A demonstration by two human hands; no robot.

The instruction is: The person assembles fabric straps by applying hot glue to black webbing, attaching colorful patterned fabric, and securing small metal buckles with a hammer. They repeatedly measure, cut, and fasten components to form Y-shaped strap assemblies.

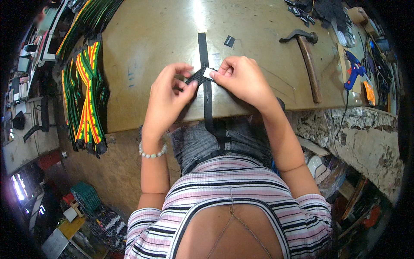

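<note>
A long black strap (203, 48) runs down the table top (151, 43) and over its near edge onto my lap. Across it, a short slanted length of black webbing (198, 77) is pinched between the thumb and fingers of my left hand (167, 95). My right hand (245, 81) has its thumb and curled fingers closed on a small white label (208, 72), which lies against the webbing. Fingertips hide part of the label and the strap crossing. Just beyond my right hand lies a small black label (229, 41).
To the right rest a hammer (309, 67) with a wooden handle and a blue glue gun (355, 72) whose cord hangs over the edge. Bundles of green, yellow and red straps (88, 95) overhang the table's left side. Small black pieces (302, 15) lie at the far right.
</note>
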